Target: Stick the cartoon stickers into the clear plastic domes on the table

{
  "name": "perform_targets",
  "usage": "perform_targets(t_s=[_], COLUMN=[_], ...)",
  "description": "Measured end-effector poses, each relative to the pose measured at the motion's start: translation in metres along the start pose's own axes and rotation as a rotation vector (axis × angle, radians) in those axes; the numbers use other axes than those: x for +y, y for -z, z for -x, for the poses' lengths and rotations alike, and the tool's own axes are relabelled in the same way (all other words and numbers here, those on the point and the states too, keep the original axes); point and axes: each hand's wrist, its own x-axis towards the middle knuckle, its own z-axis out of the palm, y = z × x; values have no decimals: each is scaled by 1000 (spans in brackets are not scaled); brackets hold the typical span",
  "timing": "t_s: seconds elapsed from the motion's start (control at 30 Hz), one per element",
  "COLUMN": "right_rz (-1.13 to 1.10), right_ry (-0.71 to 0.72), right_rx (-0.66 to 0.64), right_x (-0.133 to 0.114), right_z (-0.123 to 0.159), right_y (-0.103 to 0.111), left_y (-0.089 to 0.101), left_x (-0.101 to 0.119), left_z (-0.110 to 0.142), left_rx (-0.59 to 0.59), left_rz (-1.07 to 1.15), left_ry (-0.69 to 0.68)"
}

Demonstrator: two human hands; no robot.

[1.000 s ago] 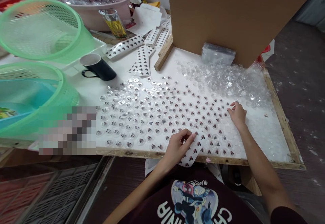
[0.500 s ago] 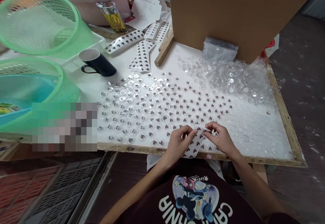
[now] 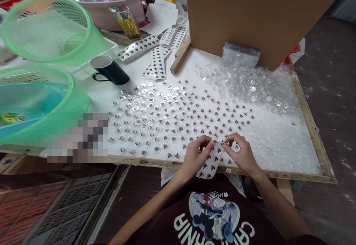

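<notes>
My left hand (image 3: 196, 156) pinches a white sticker sheet (image 3: 210, 163) printed with small dark motifs, holding it over the near edge of the white board (image 3: 283, 141). My right hand (image 3: 240, 151) has its fingertips pinched at the sheet's top end, right beside my left thumb. Rows of clear round domes with dark stickers (image 3: 172, 115) cover the board's middle and left. A loose heap of plain clear domes (image 3: 250, 83) lies at the far right of the board.
Two green mesh baskets (image 3: 47, 30) and a pink basin (image 3: 102, 0) stand at left. A black mug (image 3: 109, 70) lies on its side. More sticker sheets (image 3: 157, 61) and a glass (image 3: 125, 20) lie behind. A large cardboard box (image 3: 250, 11) stands at the back.
My right hand left the domes at mid-right of the board and came back to the sticker sheet, pinching its top. The left hand stayed on the sheet.
</notes>
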Motion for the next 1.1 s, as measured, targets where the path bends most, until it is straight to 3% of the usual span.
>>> perform_targets(t_s=[0.2,0.33,0.47,0.63,0.73,0.83,0.9,1.03,1.1], right_rz=[-42,-76,-187,-361,-428,-444,-427,-312,-224], right_ry=[-36,2,-66,-89,-82,-92,-109,-161,-224], right_rx=[8,72,148,48,88,190,310,599,625], right_x=[1,-2,-3,-5,-9,-2,16,80,113], right_z=[0,0,-4,-8,-9,-18,-31,-72,-90], right_y=[1,4,1,-15,-16,3,27,80,99], left_y=[0,-1,-3,-6,-5,-5,-4,-3,-2], left_x=[2,0,-2,0,0,-1,-2,-1,-1], left_z=[1,0,0,1,1,1,1,2,2], left_rx=[-6,-1,-10,-87,-96,-102,-102,-104,-106], left_rz=[2,-8,-10,-10,-19,-31,-38,-29,-29], left_ry=[23,37,33,24,22,15,12,4,-2])
